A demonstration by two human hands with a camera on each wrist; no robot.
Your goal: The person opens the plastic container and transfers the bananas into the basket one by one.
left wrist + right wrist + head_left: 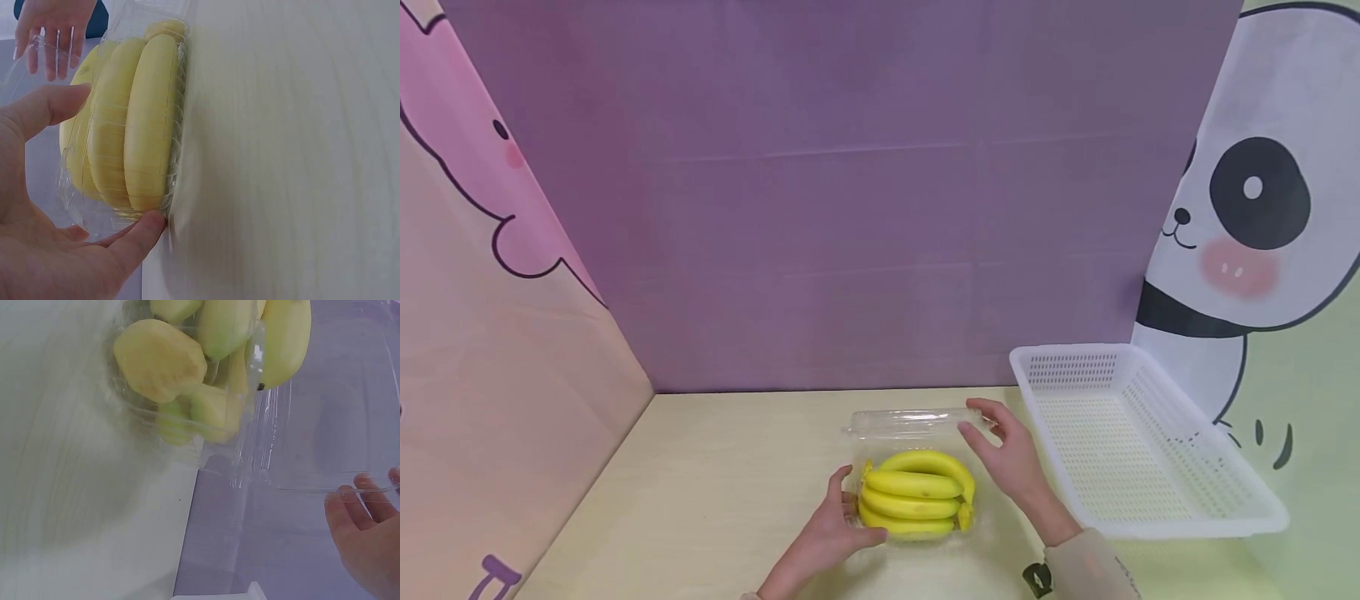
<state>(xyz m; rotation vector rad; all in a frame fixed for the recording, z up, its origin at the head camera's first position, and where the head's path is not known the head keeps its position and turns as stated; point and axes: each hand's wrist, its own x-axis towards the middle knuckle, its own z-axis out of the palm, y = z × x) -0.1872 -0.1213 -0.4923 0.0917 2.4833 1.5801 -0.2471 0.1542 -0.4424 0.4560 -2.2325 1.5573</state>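
Yellow bananas (917,492) lie in a clear plastic clamshell box (178,134) on the table, filling its base. The box's see-through lid (910,422) stands raised at the back, hinged up from the base. With its thumb at the front and fingers round the left side, my left hand (837,529) holds the base. My right hand (1011,454) pinches the lid's right edge between thumb and fingertips. The right wrist view shows those fingers (344,512) at the lid's rim, beside the banana ends.
To the right stands a white perforated plastic basket (1187,527), close to my right forearm. A purple backdrop (850,208) rises behind the pale wooden table (700,483). Printed side panels flank it, with a panda (1262,275) on the right one.
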